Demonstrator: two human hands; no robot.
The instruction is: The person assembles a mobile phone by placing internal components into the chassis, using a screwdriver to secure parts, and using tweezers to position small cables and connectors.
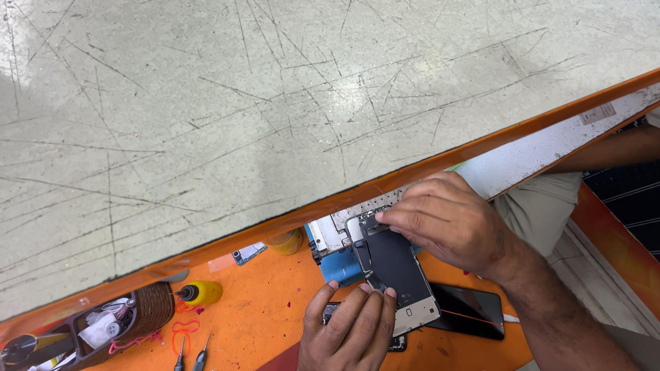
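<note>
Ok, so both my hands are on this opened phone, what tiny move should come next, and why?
Probably lift gently with the right hand, whose fingertips pinch at the top edge of the phone. The left hand already presses its lower end down on the orange mat, so the body looks braced. Go slowly: what lies under the fingertips is hidden.

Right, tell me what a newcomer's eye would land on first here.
First, the two hands low in the middle: the left hand steadies the bottom end of an opened phone while the right hand presses at its top edge. Next, the bright orange work surface beneath them, and the scratched pale countertop filling the upper picture.
</note>
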